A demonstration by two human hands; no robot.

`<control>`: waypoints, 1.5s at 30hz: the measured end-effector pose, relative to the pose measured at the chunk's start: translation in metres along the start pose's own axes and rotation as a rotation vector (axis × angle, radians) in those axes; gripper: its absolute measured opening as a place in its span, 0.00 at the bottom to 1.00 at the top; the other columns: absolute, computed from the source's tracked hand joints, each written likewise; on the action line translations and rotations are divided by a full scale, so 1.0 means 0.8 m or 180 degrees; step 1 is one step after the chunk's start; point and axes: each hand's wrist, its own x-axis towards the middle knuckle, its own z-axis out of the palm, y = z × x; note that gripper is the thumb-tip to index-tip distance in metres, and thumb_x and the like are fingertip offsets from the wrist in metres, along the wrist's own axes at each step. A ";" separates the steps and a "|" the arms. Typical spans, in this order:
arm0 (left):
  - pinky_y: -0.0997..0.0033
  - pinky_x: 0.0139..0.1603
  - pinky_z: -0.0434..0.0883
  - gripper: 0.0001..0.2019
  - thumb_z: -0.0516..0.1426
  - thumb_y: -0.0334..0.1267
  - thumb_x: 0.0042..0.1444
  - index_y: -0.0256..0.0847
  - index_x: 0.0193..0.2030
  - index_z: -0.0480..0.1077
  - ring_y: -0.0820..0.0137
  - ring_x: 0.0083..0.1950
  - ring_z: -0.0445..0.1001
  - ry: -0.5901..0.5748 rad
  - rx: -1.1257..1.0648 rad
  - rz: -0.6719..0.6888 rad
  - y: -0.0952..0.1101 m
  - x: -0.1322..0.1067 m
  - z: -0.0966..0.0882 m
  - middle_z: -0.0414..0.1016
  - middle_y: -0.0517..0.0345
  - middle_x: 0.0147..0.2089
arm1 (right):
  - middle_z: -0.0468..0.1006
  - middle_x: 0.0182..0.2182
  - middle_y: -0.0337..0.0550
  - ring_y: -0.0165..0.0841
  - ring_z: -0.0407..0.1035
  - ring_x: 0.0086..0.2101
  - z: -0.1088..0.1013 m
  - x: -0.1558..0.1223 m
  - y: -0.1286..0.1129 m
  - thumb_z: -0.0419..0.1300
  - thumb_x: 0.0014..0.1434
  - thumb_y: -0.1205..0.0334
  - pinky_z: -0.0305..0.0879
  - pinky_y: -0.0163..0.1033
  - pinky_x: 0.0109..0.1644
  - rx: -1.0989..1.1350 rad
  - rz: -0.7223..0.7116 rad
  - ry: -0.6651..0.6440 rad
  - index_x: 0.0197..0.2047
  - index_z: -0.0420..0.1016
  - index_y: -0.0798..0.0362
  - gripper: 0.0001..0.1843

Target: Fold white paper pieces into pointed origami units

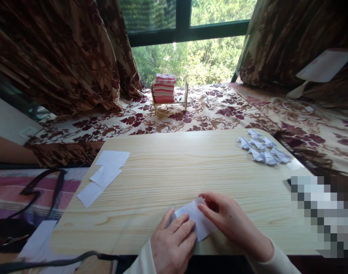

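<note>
A small white sheet of paper lies near the front edge of the light wooden table. My left hand rests on its left part, fingers laid flat and pressing it down. My right hand touches the paper's right side, fingers bent with the index fingertip on a fold near the top. The paper looks partly folded, one corner raised. Both hands sit close together over it.
Loose white paper slips lie at the table's left edge. Several folded paper pieces are piled at the back right. Behind the table, a small wooden rack with red-and-white cloths stands on a floral cover below a window. Black straps lie at left.
</note>
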 end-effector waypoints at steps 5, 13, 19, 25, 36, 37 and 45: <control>0.56 0.66 0.39 0.17 0.50 0.40 0.57 0.39 0.52 0.65 0.64 0.57 0.65 0.0002 0.0022 0.0054 -0.002 -0.004 0.000 0.73 0.52 0.52 | 0.73 0.27 0.41 0.31 0.67 0.27 0.005 -0.003 0.004 0.51 0.59 0.64 0.62 0.34 0.30 -0.0319 -0.0486 0.0089 0.32 0.73 0.50 0.10; 0.48 0.63 0.43 0.20 0.54 0.47 0.52 0.44 0.50 0.66 0.58 0.61 0.57 -0.0742 0.0403 -0.0411 0.010 0.002 -0.019 0.62 0.50 0.61 | 0.70 0.31 0.43 0.33 0.64 0.32 0.000 -0.022 -0.008 0.48 0.61 0.69 0.62 0.37 0.34 -0.0831 -0.1113 0.0238 0.42 0.72 0.50 0.13; 0.47 0.63 0.44 0.20 0.55 0.45 0.51 0.44 0.51 0.65 0.59 0.62 0.57 -0.0888 0.0404 -0.0458 0.014 0.008 -0.026 0.61 0.50 0.62 | 0.70 0.32 0.45 0.34 0.62 0.33 0.001 -0.030 -0.014 0.46 0.63 0.69 0.61 0.38 0.34 -0.0921 -0.1398 0.0391 0.40 0.71 0.52 0.13; 0.48 0.64 0.41 0.20 0.55 0.45 0.52 0.42 0.52 0.65 0.60 0.62 0.56 -0.0842 0.0385 -0.0512 0.015 0.010 -0.025 0.62 0.51 0.62 | 0.70 0.32 0.46 0.33 0.62 0.32 0.002 -0.037 -0.019 0.44 0.65 0.66 0.61 0.38 0.34 -0.0976 -0.1597 0.0552 0.37 0.72 0.54 0.15; 0.56 0.65 0.32 0.22 0.55 0.45 0.52 0.39 0.53 0.65 0.64 0.61 0.58 -0.0645 0.0362 -0.0533 0.017 0.014 -0.028 0.65 0.52 0.59 | 0.74 0.38 0.48 0.35 0.64 0.38 0.014 -0.044 -0.009 0.46 0.65 0.66 0.63 0.40 0.41 -0.0910 -0.1812 0.0632 0.42 0.72 0.57 0.13; 0.55 0.65 0.32 0.22 0.55 0.45 0.52 0.39 0.53 0.65 0.63 0.61 0.58 -0.0646 0.0356 -0.0540 0.017 0.014 -0.028 0.66 0.52 0.59 | 0.74 0.38 0.48 0.35 0.65 0.37 0.014 -0.044 -0.010 0.46 0.65 0.66 0.63 0.40 0.41 -0.0907 -0.1806 0.0670 0.42 0.72 0.57 0.13; 0.55 0.64 0.41 0.23 0.55 0.45 0.51 0.41 0.54 0.63 0.62 0.60 0.59 -0.0712 0.0273 -0.0695 0.019 0.015 -0.029 0.64 0.52 0.60 | 0.75 0.39 0.48 0.35 0.65 0.38 0.017 -0.043 -0.007 0.44 0.66 0.63 0.64 0.41 0.41 -0.0902 -0.1782 0.0612 0.43 0.72 0.56 0.16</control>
